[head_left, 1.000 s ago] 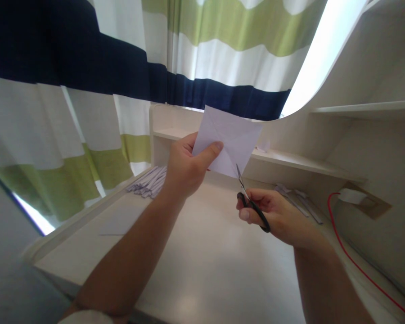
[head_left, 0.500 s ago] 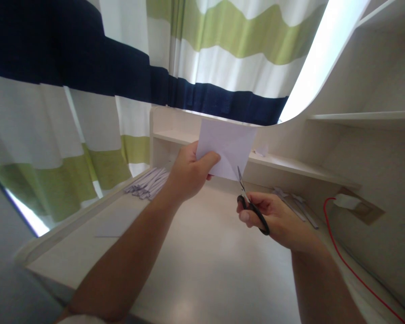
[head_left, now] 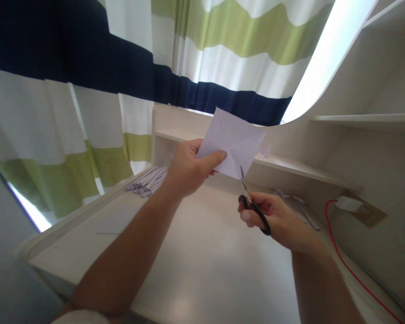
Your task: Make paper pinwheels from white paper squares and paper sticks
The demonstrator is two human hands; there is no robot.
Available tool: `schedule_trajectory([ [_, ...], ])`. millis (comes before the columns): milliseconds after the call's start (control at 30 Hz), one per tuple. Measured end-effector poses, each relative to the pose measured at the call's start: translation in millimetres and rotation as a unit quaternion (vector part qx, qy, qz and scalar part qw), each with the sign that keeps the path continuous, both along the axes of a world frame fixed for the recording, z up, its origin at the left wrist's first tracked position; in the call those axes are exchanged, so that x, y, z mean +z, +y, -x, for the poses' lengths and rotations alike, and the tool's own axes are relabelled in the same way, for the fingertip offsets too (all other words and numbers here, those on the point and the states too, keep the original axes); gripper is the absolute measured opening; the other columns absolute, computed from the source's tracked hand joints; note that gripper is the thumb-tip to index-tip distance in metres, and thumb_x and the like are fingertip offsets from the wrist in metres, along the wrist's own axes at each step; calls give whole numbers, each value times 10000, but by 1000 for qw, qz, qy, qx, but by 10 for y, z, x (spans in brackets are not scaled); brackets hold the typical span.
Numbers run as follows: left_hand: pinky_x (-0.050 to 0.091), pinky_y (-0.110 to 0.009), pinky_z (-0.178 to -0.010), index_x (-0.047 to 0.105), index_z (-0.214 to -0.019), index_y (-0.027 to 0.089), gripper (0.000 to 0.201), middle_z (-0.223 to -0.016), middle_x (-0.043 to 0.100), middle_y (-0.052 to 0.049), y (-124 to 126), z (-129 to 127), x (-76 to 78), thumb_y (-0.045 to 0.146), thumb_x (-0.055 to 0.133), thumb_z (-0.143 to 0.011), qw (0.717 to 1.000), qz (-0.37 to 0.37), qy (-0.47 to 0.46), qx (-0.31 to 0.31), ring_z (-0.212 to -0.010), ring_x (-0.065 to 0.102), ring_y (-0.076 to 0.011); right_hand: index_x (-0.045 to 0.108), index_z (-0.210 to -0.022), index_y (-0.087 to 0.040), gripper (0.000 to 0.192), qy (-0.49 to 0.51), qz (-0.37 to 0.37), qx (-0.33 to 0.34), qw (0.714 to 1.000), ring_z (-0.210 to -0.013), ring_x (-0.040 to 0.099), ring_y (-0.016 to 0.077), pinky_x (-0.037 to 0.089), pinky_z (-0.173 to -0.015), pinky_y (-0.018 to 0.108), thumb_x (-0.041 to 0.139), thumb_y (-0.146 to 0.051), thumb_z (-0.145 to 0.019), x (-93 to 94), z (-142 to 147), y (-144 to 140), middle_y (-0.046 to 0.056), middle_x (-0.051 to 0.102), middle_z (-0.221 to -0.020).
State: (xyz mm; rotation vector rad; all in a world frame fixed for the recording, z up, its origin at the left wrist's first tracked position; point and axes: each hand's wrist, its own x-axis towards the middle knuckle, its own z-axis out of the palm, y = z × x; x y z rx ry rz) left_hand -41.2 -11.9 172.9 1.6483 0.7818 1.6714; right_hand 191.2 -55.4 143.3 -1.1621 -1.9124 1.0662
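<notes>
A square sheet of white paper [head_left: 238, 139] with diagonal creases is held up above the desk, tilted. My left hand [head_left: 194, 168] pinches its lower left side, thumb on the near face and fingers behind. My right hand [head_left: 270, 216] is closed round the black handles of a pair of scissors [head_left: 245, 191]. Their blades point upward and meet the paper's lower corner. Whether that corner lies between the blades is hard to make out.
A bundle of rolled or folded paper strips [head_left: 146, 180] lies at the desk's left back. Flat white paper [head_left: 116, 220] rests near the left forearm. More strips [head_left: 299, 207] lie at the right back. A red cable [head_left: 337, 247] runs from a white plug [head_left: 349, 204]. A shelf [head_left: 290, 165] spans the back.
The paper has turned clockwise and tilted, its upper left corner now higher, its right corner further right. My right hand and the scissors have barely moved.
</notes>
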Motion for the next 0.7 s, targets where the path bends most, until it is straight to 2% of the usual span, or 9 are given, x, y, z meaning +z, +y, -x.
schedule_trajectory([
  [700, 417, -215, -444, 717, -699, 156, 254, -571, 641, -5, -2, -4, -4, 378, 814, -774, 1000, 5, -3, 0, -504, 567, -123, 689, -816, -182, 456, -9, 0, -4, 1000, -631, 431, 127, 333, -579, 280, 881, -594, -771, -6, -19, -12, -19, 543, -697],
])
